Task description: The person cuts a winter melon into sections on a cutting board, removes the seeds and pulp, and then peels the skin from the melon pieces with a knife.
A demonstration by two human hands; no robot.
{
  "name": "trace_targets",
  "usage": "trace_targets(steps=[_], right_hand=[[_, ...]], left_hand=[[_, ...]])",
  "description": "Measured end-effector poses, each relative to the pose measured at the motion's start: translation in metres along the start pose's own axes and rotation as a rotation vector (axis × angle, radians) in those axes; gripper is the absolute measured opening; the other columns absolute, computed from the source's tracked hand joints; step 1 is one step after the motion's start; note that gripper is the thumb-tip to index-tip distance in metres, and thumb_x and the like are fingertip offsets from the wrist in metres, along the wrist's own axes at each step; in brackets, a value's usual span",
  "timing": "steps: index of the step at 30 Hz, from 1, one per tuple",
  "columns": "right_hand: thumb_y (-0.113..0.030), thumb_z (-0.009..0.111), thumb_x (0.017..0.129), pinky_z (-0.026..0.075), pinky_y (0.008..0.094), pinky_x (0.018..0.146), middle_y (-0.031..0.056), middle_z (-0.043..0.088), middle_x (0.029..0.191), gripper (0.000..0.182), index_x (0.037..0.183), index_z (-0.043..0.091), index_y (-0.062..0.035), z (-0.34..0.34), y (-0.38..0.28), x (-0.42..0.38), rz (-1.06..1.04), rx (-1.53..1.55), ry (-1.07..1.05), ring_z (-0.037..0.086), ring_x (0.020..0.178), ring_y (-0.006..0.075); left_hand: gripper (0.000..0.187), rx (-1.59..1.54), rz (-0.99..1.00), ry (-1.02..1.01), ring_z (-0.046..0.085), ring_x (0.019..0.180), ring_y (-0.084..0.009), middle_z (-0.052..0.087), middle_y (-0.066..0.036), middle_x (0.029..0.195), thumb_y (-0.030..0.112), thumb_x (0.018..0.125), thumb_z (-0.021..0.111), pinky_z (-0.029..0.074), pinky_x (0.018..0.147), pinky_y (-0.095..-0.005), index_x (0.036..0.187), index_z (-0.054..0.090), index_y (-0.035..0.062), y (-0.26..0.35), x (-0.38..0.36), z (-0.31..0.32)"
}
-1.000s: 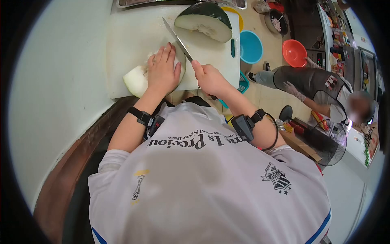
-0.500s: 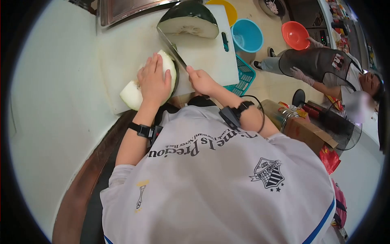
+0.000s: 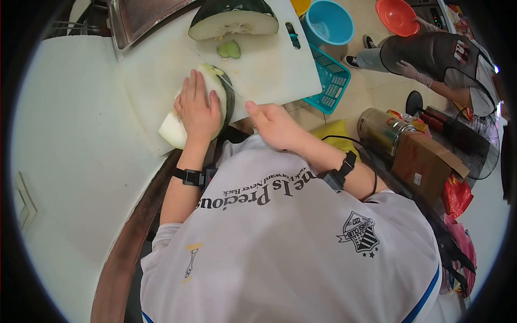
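Observation:
My left hand point(image 3: 198, 110) rests over a cut piece of winter melon point(image 3: 172, 130), its fingers laid across the pale flesh and holding it on the white cutting board point(image 3: 269, 75). The dark green rind of that piece faces right. A knife point(image 3: 225, 81) is gripped in my right hand point(image 3: 274, 125), its blade seen almost edge-on against the rind side of the piece. Behind, a large winter melon half point(image 3: 235, 24) stands with its cut face toward me. In front of it lies a small green strip of peel point(image 3: 229, 49).
A metal tray point(image 3: 142, 21) borders the board at the back left. To the right are a blue basin point(image 3: 327, 24) and a teal basket point(image 3: 329, 81). A co-worker in a dark apron point(image 3: 414, 58) holds a red basin point(image 3: 397, 17). A cardboard box point(image 3: 425, 164) stands nearby.
My right hand has drawn the knife back toward me, and its blade now lies by the held piece. The green peel has come into view. My left hand stays on the melon.

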State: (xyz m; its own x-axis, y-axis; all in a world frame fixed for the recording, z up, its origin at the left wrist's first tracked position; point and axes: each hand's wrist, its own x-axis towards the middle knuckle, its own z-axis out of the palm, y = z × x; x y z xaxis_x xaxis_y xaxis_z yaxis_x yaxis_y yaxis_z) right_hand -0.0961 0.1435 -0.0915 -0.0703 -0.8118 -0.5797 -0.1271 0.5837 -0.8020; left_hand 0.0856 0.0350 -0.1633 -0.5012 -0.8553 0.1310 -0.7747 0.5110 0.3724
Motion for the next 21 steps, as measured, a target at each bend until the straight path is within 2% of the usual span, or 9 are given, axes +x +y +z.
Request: trace_targets(steps=[3, 13, 15, 16, 18, 21], right_hand=[[-0.048, 0.040, 0.109, 0.046, 0.0424, 0.062, 0.0192, 0.053, 0.059, 0.068, 0.075, 0.058, 0.0078, 0.004, -0.006, -0.002, 0.032, -0.030, -0.017, 0.047, 0.056, 0.0258], [-0.049, 0.039, 0.109, 0.047, 0.0432, 0.064, 0.0204, 0.056, 0.061, 0.068, 0.077, 0.060, 0.0071, 0.007, -0.008, -0.011, 0.002, -0.079, 0.008, 0.050, 0.057, 0.0294], [-0.052, 0.039, 0.108, 0.049, 0.0447, 0.065, 0.0231, 0.059, 0.064, 0.069, 0.079, 0.062, 0.0067, 0.010, -0.009, -0.012, 0.051, -0.136, -0.016, 0.056, 0.060, 0.0354], [-0.052, 0.039, 0.108, 0.049, 0.0447, 0.065, 0.0231, 0.059, 0.064, 0.069, 0.079, 0.062, 0.0067, 0.012, -0.008, -0.012, 0.052, -0.134, -0.011, 0.056, 0.060, 0.0354], [-0.054, 0.039, 0.107, 0.049, 0.0472, 0.066, 0.0256, 0.062, 0.066, 0.071, 0.079, 0.063, 0.0065, 0.017, -0.007, -0.014, 0.012, -0.147, 0.056, 0.061, 0.065, 0.0422], [-0.053, 0.039, 0.107, 0.050, 0.0490, 0.065, 0.0268, 0.062, 0.067, 0.070, 0.079, 0.064, 0.0063, 0.017, -0.009, -0.017, 0.024, -0.162, 0.044, 0.064, 0.068, 0.0457]], left_hand=[[0.058, -0.033, -0.005, 0.014, 0.045, 0.141, -0.0325, 0.048, -0.014, 0.154, 0.026, 0.094, 0.057, 0.027, 0.113, -0.0453, 0.146, 0.050, 0.0003, 0.000, 0.000, -0.001], [0.058, -0.015, -0.002, 0.025, 0.046, 0.140, -0.0333, 0.049, -0.015, 0.153, 0.027, 0.094, 0.057, 0.028, 0.113, -0.0454, 0.144, 0.051, -0.0005, 0.000, 0.000, 0.000], [0.058, -0.021, 0.004, 0.020, 0.045, 0.140, -0.0335, 0.049, -0.015, 0.153, 0.027, 0.094, 0.057, 0.027, 0.113, -0.0454, 0.145, 0.051, -0.0005, 0.000, 0.000, 0.000], [0.058, -0.012, -0.004, 0.008, 0.045, 0.140, -0.0339, 0.049, -0.015, 0.154, 0.027, 0.094, 0.056, 0.027, 0.113, -0.0456, 0.145, 0.051, -0.0005, 0.000, 0.000, 0.000], [0.058, -0.003, -0.008, -0.004, 0.045, 0.140, -0.0342, 0.048, -0.015, 0.154, 0.028, 0.094, 0.056, 0.027, 0.113, -0.0458, 0.145, 0.051, -0.0006, 0.001, 0.001, -0.001], [0.058, -0.018, -0.003, -0.010, 0.044, 0.141, -0.0347, 0.048, -0.016, 0.154, 0.027, 0.095, 0.055, 0.027, 0.113, -0.0461, 0.145, 0.050, -0.0010, 0.002, 0.002, -0.002]])
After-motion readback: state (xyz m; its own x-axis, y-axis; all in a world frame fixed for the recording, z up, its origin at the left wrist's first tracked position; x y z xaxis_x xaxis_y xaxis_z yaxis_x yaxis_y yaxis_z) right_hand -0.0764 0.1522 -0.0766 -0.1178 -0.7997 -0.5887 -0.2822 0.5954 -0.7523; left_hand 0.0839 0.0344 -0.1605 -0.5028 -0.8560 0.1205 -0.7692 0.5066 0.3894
